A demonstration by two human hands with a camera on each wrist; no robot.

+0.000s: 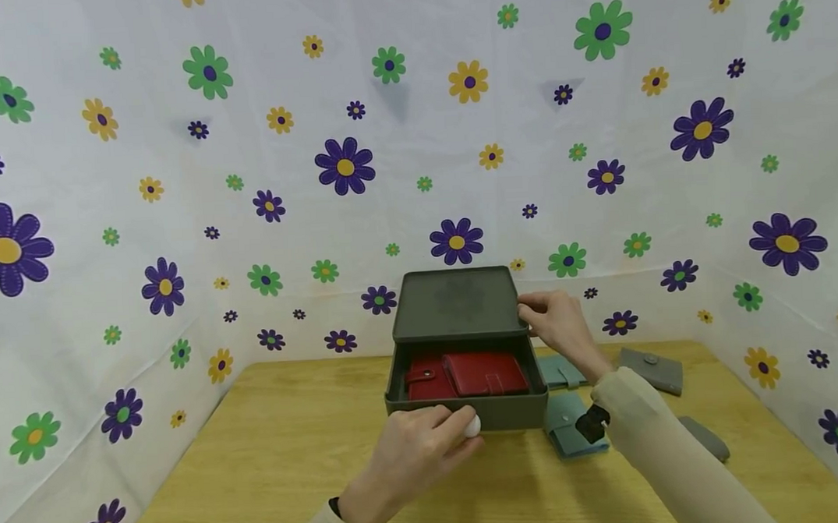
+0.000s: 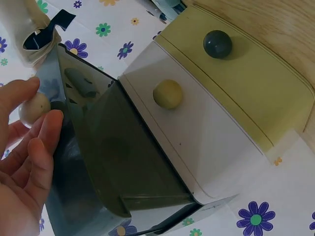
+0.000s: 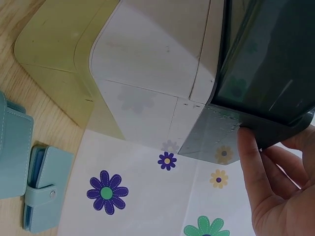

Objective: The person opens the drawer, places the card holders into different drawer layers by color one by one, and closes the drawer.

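A dark grey-green drawer cabinet (image 1: 457, 303) stands on the table with its top drawer (image 1: 468, 415) pulled out. Two red wallets lie in the drawer: a larger one (image 1: 487, 373) on the right and another (image 1: 425, 390), partly under it, on the left. My left hand (image 1: 416, 453) pinches the drawer's white round knob (image 2: 34, 109) with thumb and fingers. At the cabinet's right top edge, my right hand (image 1: 558, 322) grips the corner, thumb on the rim and fingers against the side, as the right wrist view shows.
Below the dark drawer are a white drawer (image 2: 197, 128) and a yellow-green drawer (image 2: 266, 83), each with a knob. Teal wallets (image 1: 563, 371) lie right of the cabinet. A grey wallet (image 1: 653, 370) and another grey item (image 1: 705, 438) lie farther right.
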